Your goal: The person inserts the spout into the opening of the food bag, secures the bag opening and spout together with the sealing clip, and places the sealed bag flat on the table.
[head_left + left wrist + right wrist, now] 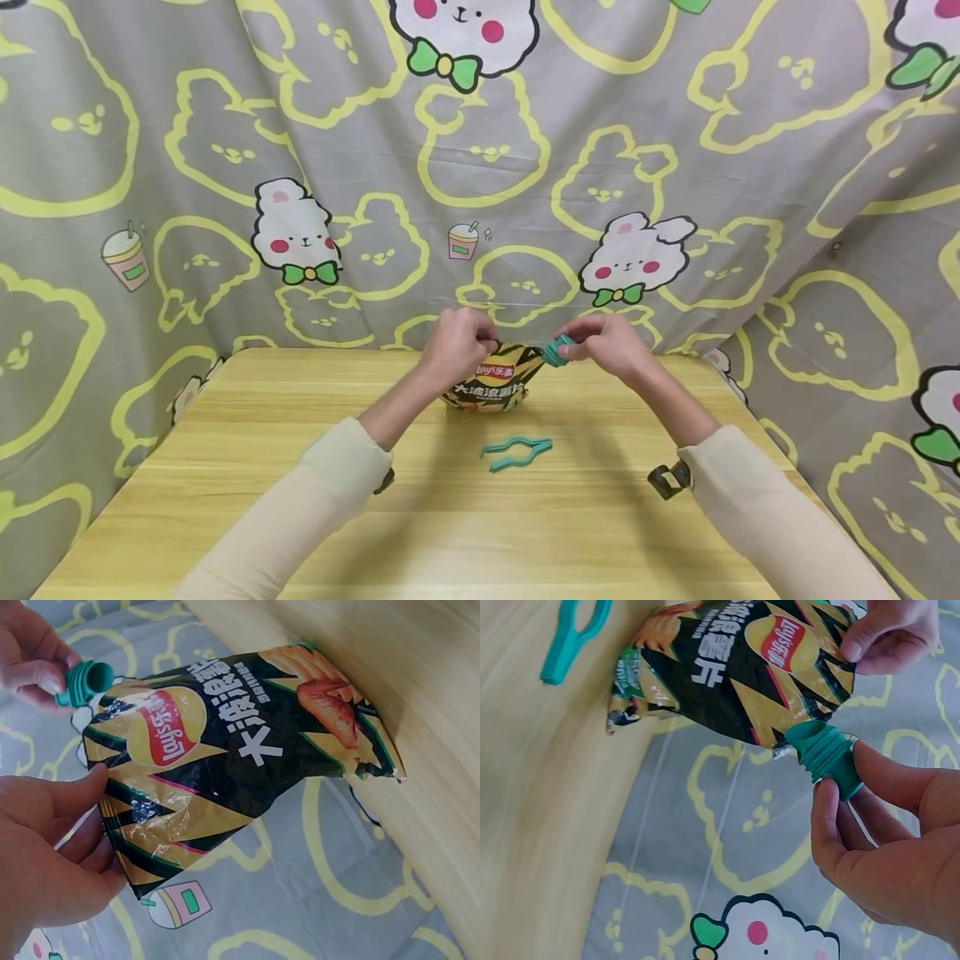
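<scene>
A black-and-gold chip bag [487, 387] stands upright on the table, with a red and yellow logo on its front. My left hand [459, 337] pinches the bag's top edge between thumb and fingers, seen closely in the left wrist view. In my right hand [609, 343] is a teal ribbed spout [829, 757] with a hollow round mouth, gripped between thumb and fingertips. It is close beside the bag's top corner, its mouth facing the bag in the right wrist view. Nearer to me lies a teal clip [543, 445], its two curved arms spread apart.
The light wooden table [247, 467] ends at a grey patterned curtain [360, 150] that hangs behind it and along the sides. A dark strap piece [667, 481] shows under the right sleeve.
</scene>
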